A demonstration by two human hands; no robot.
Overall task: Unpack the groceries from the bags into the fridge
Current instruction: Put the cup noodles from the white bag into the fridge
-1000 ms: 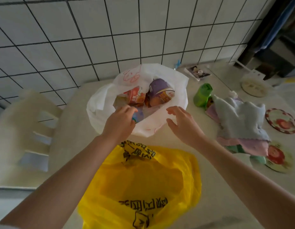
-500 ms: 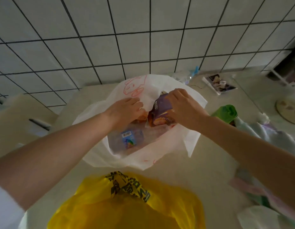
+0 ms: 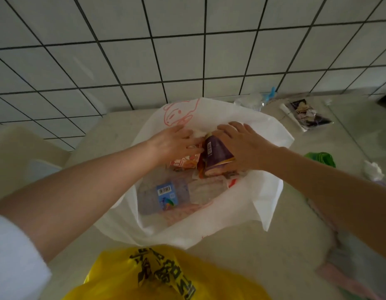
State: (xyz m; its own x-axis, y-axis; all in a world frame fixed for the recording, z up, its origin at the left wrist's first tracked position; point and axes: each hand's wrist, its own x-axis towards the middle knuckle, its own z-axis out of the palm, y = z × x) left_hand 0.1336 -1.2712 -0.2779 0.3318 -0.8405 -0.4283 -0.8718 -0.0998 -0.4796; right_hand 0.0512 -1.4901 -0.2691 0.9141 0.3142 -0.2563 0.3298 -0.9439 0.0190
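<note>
We are only at the start: our right hand (image 3: 244, 146) grips the purple packet (image 3: 217, 153) inside the white bag (image 3: 265, 191) on the bench (image 3: 241, 260). Our left hand (image 3: 172, 144) rests on an orange packet (image 3: 183, 162) beside it, grip unclear, and the yellow bag (image 3: 166, 276) near the white bag looks untouched.

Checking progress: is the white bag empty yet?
No, the white bag still holds a purple packet and a blue-labelled pack.

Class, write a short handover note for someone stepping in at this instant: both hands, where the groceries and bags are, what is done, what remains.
Left hand: inside the white bag, on the orange packet; grip unclear.
Right hand: holding the purple packet at the bag's mouth.
Blue-labelled pack lies lower in the bag.
Yellow bag sits nearer, untouched.
Done: nothing out yet. Left: lift items out, carry them to the fridge, not in view.
</note>
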